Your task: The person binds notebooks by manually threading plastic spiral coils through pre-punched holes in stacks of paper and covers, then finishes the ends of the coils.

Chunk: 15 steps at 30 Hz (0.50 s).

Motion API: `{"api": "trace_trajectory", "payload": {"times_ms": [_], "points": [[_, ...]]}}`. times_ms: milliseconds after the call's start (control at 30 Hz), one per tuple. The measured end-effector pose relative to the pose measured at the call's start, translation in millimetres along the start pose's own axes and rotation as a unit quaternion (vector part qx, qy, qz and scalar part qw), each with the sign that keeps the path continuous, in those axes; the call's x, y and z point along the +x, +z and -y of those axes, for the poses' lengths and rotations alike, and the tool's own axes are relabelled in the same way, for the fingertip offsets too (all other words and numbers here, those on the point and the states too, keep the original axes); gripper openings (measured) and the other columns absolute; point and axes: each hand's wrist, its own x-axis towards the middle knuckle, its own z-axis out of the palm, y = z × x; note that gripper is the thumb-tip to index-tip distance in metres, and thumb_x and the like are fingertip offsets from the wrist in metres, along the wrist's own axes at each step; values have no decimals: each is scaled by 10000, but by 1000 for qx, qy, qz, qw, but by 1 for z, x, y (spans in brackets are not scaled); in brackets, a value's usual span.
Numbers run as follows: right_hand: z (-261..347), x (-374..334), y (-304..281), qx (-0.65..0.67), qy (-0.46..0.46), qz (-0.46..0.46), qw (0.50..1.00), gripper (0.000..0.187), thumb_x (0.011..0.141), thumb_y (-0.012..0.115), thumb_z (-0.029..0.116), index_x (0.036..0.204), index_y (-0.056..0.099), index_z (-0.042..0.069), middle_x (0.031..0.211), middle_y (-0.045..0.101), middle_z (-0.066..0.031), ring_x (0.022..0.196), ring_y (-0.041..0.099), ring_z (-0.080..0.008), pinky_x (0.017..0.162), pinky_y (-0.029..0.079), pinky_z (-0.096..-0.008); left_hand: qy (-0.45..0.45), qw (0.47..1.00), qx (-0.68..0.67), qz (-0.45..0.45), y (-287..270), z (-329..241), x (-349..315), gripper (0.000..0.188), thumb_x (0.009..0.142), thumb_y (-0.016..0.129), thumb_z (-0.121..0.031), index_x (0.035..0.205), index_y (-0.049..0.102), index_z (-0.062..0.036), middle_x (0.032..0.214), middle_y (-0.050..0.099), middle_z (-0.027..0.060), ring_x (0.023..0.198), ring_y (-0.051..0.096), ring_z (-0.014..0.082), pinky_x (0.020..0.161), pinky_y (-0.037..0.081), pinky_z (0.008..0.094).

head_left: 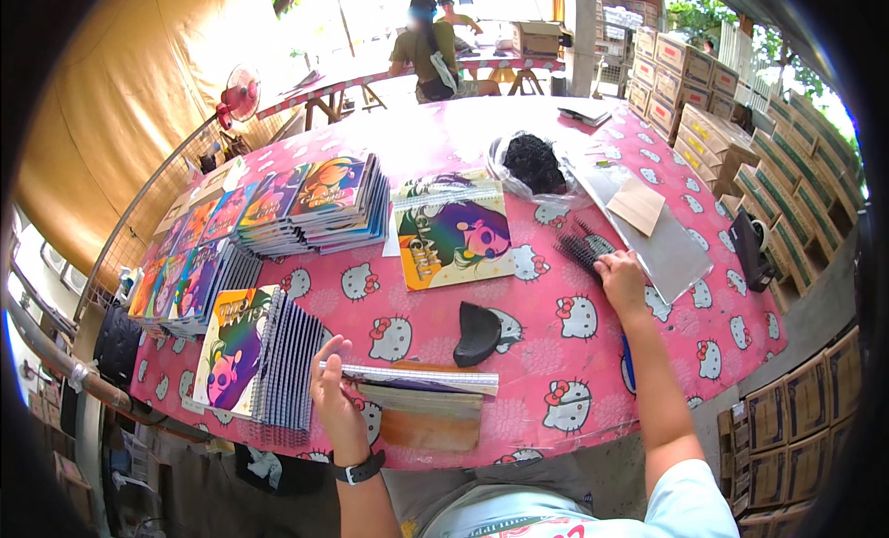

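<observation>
My left hand [333, 394] grips the left end of a thin spiral-edged notebook [421, 379], held flat above a brown wooden block [428, 419] at the table's near edge. My right hand [620, 279] reaches out to the right and rests its fingers on a bunch of black comb spines [581, 246] lying on the pink cartoon-cat tablecloth [556, 353]. A black curved tool [477, 332] lies between both hands. Further back, a colourful notebook [454, 232] lies face up.
Stacks of colourful notebooks [315, 205] and fanned piles [250, 353] fill the left side. A clear bag of black spines [535, 166], a clear plastic sheet [648, 232] with a brown card sit back right. Cardboard boxes [796, 205] line the right. People sit at a far table [426, 47].
</observation>
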Motion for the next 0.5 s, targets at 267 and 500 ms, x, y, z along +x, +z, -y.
{"api": "trace_trajectory", "payload": {"times_ms": [267,500], "points": [[34,20,-72,68,21,3,997,210,815,606,83,1018,575,39,808,623,-144,825,608,-338,719,473,-434,265,893,350,-100,28,-23,-25,582,927,504,-337,1401,370,-27,1433,387,122,1320,370,241,1112,159,475],[137,-26,-148,384,24,216,897,305,929,571,195,1197,475,84,802,479,-67,699,491,-168,639,433,-326,264,746,559,249,79,-20,-63,581,779,681,-462,1206,561,-87,1033,528,56,1115,496,226,1059,152,553]]}}
